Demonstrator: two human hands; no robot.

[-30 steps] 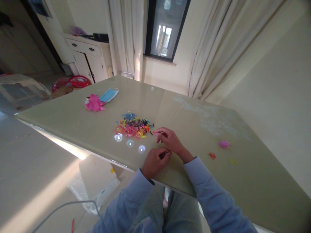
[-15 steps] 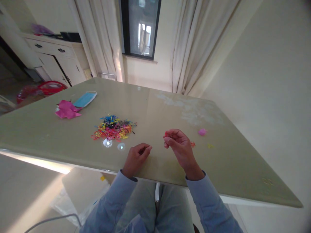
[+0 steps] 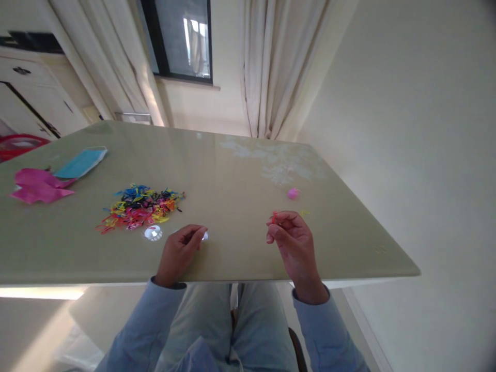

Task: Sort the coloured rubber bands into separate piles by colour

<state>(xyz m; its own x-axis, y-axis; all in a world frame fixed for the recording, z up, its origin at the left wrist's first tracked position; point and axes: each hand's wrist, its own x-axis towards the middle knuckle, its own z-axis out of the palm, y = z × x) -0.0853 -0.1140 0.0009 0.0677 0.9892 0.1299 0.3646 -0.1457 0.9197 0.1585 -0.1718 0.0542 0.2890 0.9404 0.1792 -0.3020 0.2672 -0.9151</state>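
Note:
Over the table's near side, my right hand [image 3: 293,243] is closed in a pinch on a small red rubber band [image 3: 274,217], which sticks up above the fingertips. My left hand [image 3: 180,254] rests low by the table's near edge with thumb and fingers pressed together; whatever they hold, if anything, is too small to make out. Left of it and farther back lies a loose pile of small coloured rubber bands [image 3: 141,206], in blue, yellow, black, red and orange. A small pink clump [image 3: 293,193] and some yellow bands [image 3: 305,212] lie just beyond my right hand.
A crumpled pink sheet [image 3: 41,186] and a blue face mask [image 3: 82,163] lie at the left of the glossy table [image 3: 232,181]. Behind the table are curtains [image 3: 263,67] and a window [image 3: 182,41]. A wall [image 3: 411,129] rises on the right.
The view has swung to the right. My hands are farther apart, and the red band now stands out more from my right fingertips. The orange-red bits beside my right hand are no longer visible.

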